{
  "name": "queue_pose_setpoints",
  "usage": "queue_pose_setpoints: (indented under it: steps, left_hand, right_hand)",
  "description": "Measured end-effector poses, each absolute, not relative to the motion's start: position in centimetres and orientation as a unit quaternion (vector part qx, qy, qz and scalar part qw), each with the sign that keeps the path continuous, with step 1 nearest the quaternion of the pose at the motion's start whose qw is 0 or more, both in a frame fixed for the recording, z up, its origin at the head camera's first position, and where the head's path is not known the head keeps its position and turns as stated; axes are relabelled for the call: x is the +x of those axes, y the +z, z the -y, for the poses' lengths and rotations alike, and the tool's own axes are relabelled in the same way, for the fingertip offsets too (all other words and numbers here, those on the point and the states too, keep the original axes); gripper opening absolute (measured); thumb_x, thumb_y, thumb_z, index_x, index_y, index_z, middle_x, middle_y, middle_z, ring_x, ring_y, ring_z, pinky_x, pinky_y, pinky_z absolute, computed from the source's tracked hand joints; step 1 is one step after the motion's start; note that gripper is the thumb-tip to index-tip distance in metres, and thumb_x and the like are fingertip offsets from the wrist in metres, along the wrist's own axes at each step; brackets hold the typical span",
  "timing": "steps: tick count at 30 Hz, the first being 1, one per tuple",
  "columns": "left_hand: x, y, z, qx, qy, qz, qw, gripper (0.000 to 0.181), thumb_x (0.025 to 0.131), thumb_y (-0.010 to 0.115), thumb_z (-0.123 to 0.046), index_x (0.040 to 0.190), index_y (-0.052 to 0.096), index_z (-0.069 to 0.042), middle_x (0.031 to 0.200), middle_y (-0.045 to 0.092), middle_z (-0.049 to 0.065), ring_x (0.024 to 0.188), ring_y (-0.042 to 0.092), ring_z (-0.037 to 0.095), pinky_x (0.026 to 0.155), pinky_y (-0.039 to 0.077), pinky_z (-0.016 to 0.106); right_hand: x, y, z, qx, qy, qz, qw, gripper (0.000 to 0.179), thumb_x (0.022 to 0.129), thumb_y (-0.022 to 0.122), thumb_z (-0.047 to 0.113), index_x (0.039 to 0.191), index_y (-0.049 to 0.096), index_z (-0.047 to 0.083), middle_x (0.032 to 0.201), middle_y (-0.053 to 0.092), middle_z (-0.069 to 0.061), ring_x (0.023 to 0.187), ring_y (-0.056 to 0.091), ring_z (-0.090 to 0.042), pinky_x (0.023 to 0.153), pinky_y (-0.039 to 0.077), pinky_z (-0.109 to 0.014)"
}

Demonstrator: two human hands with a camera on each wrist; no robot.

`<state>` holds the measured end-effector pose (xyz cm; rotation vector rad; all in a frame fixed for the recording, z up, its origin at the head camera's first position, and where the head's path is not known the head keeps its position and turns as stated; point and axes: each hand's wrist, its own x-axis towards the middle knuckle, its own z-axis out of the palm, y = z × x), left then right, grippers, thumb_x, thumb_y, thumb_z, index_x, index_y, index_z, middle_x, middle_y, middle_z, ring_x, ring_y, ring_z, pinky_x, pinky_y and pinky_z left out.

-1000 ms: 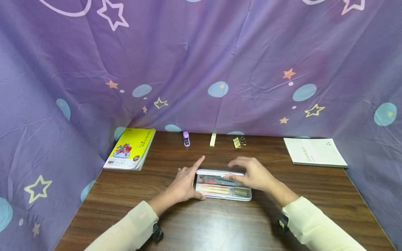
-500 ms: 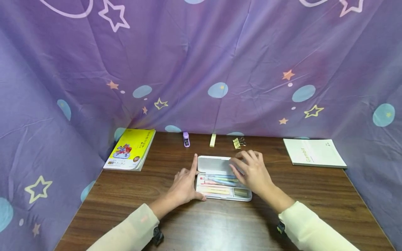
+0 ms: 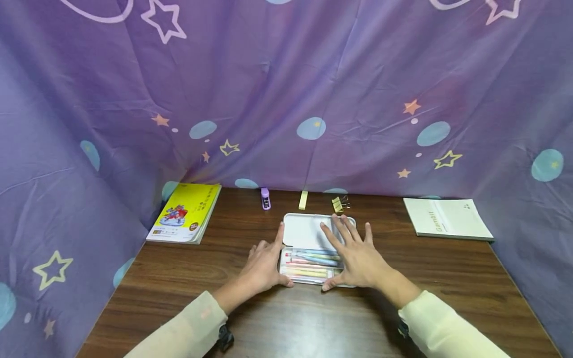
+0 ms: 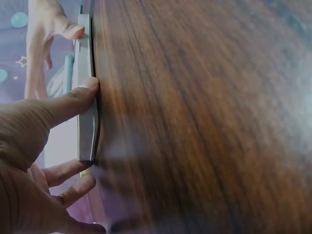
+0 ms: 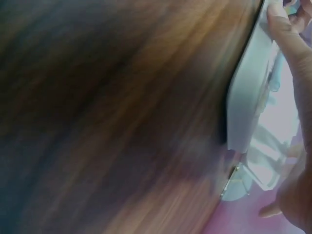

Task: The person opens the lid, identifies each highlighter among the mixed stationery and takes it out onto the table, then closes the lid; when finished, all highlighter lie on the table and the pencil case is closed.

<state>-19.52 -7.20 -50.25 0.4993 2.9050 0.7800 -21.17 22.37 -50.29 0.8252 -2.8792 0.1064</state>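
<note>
A white pencil case (image 3: 309,283) lies on the table with its lid (image 3: 304,229) folded back. Blue, pink and yellow pens (image 3: 313,257) fill its compartments. My left hand (image 3: 264,263) holds the case's left end, its thumb on the near wall and a finger by the end corner, as the left wrist view shows. My right hand (image 3: 360,258) spreads over the case's right side. Its thumb touches the near wall (image 5: 246,92) and its straight fingers reach over the lid. Part of the right compartment is hidden under this hand.
Along the back edge stand a purple stapler-like item (image 3: 265,199), a pale yellow strip (image 3: 303,200) and yellow binder clips (image 3: 340,204). A yellow book (image 3: 185,211) lies at the back left, a pale green "Gambit" book (image 3: 447,218) at the back right. A purple curtain (image 3: 268,99) surrounds the table.
The lid has swung from nearly upright to lying back, away from me. My right hand has let go of the lid, and its thumb has come down to the near wall. My left hand stays put.
</note>
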Motion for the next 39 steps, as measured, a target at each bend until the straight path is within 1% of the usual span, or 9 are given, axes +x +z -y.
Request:
queue_pose_setpoints:
  steps: [7,13,17,21,24,26,29,31,39]
  left_hand:
    - [-19.3,-50.0,6.9,0.169,0.232,-0.957,0.036,0.155,0.066,0.107,-0.041,0.179,0.005,-0.011,0.155,0.068,0.014,0.128,0.063,0.035,0.13,0.035,0.071]
    - [-19.3,-49.8,6.9,0.184,0.202,-0.961,0.033,0.15,0.068,0.106,-0.047,0.179,0.012,-0.009,0.152,0.07,0.014,0.125,0.063,0.034,0.129,0.039,0.067]
    - [-19.9,-49.6,7.4,0.205,0.181,-0.96,0.057,0.142,0.072,0.102,-0.057,0.178,0.02,-0.009,0.153,0.067,0.013,0.126,0.06,0.034,0.12,0.051,0.059]
    - [-20.8,-49.4,8.0,0.21,0.204,-0.952,0.087,0.135,0.077,0.095,-0.066,0.177,0.024,-0.01,0.159,0.056,0.016,0.134,0.055,0.036,0.112,0.057,0.053]
    - [-21.3,-49.4,8.1,0.209,0.225,-0.947,0.096,0.133,0.08,0.091,-0.07,0.177,0.024,-0.008,0.171,0.042,0.02,0.151,0.047,0.043,0.122,0.05,0.057]
    - [-21.7,-49.4,8.0,0.211,0.228,-0.945,0.105,0.134,0.082,0.088,-0.072,0.177,0.021,-0.006,0.18,0.03,0.022,0.164,0.035,0.045,0.132,0.04,0.06]
    - [-22.2,-49.6,7.8,0.219,0.217,-0.944,0.117,0.137,0.083,0.085,-0.076,0.177,0.017,-0.002,0.185,0.018,0.022,0.172,0.021,0.043,0.138,0.026,0.061]
    - [-22.4,-49.8,7.6,0.223,0.21,-0.944,0.123,0.14,0.082,0.084,-0.077,0.176,0.015,0.0,0.185,0.016,0.021,0.173,0.017,0.039,0.14,0.022,0.061]
    - [-22.5,-50.2,7.2,0.208,0.23,-0.941,0.136,0.151,0.075,0.09,-0.077,0.176,0.011,0.001,0.186,0.012,0.022,0.174,0.013,0.038,0.141,0.017,0.058]
  right_hand:
    - [-21.8,-49.9,-22.0,0.261,0.062,0.963,0.011,0.159,0.053,0.083,0.097,0.179,0.017,0.025,0.186,0.006,-0.023,0.17,0.017,-0.052,0.115,0.017,-0.099]
    - [-22.2,-50.3,-22.3,0.25,0.108,0.961,-0.043,0.158,0.054,0.087,0.092,0.179,0.021,0.021,0.185,0.008,-0.024,0.169,0.019,-0.053,0.11,0.016,-0.102]
    - [-22.5,-50.4,-22.4,0.246,0.123,0.96,-0.061,0.156,0.055,0.088,0.091,0.178,0.023,0.021,0.185,0.01,-0.024,0.169,0.019,-0.055,0.11,0.014,-0.103]
    - [-22.8,-50.5,-22.4,0.237,0.135,0.958,-0.088,0.152,0.057,0.09,0.088,0.178,0.026,0.022,0.185,0.012,-0.023,0.169,0.017,-0.054,0.11,0.011,-0.103]
    - [-23.0,-50.6,-22.4,0.229,0.141,0.957,-0.112,0.151,0.058,0.09,0.087,0.178,0.026,0.022,0.185,0.012,-0.022,0.17,0.014,-0.053,0.111,0.007,-0.102]
    - [-23.1,-50.6,-22.4,0.225,0.141,0.956,-0.122,0.151,0.058,0.09,0.087,0.178,0.025,0.022,0.186,0.011,-0.021,0.171,0.013,-0.052,0.111,0.005,-0.102]
    - [-23.1,-50.6,-22.4,0.223,0.143,0.955,-0.131,0.151,0.058,0.091,0.086,0.178,0.024,0.022,0.186,0.01,-0.021,0.171,0.011,-0.052,0.112,0.004,-0.101]
    - [-23.1,-50.5,-22.3,0.222,0.143,0.955,-0.135,0.151,0.058,0.091,0.086,0.178,0.024,0.022,0.186,0.009,-0.021,0.171,0.01,-0.052,0.112,0.003,-0.101]
    - [-23.1,-50.1,-22.2,0.22,0.135,0.956,-0.14,0.151,0.058,0.091,0.086,0.178,0.025,0.021,0.186,0.01,-0.021,0.171,0.011,-0.052,0.114,0.005,-0.1]
